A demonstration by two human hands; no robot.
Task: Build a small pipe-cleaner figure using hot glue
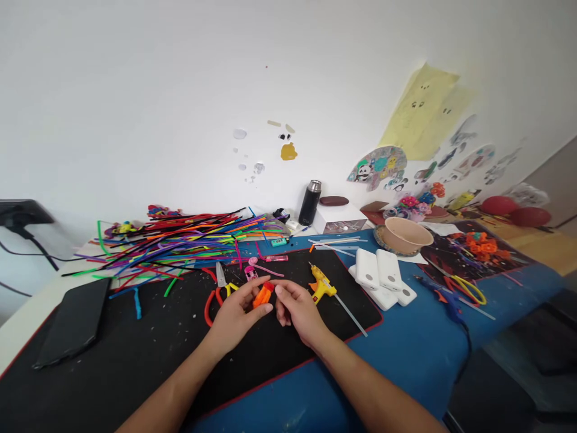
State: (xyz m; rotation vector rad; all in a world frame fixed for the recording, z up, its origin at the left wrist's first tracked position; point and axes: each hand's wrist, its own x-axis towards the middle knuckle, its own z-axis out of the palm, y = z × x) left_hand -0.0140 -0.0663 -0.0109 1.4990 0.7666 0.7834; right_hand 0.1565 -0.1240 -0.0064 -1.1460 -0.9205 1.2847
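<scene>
Orange pipe-cleaner piece (pixel 262 296) sits at frame centre, just below the middle, pinched between both hands above the black mat (pixel 135 355). Left hand (pixel 237 313) has thumb and forefinger closed round its lower end; right hand (pixel 295 310) has its fingers curled in, tips touching the piece's right side. Looks like a shaping step: the fuzzy wire is being bent or wound into a small form, judging by its bunched look. Next move prob. calls for a firm pinch w/ one hand while the other turns the free end, w/o letting the coil slacken.

Just above the hands: red-handled pliers (pixel 211 304), small scissors w/ yellow handles (pixel 223 281), a pink bit (pixel 251 273). Right of them, a yellow glue gun (pixel 322 284) w/ a glue stick (pixel 351 316) trailing toward lower right. Further right, white boxes (pixel 381 276) on the blue surface (pixel 406 355). Left-centre, a big heap of coloured pipe cleaners (pixel 189 240). A bowl (pixel 406 233) and a dark bottle (pixel 310 203) stand near the wall; a black tablet (pixel 74 322) lies at lower left.

Hard to tell: exact shape of the orange piece, as the fingers cover much of it. Whether the glue gun is plugged in can't be seen. Items at far right are blurred and partly cut off.
</scene>
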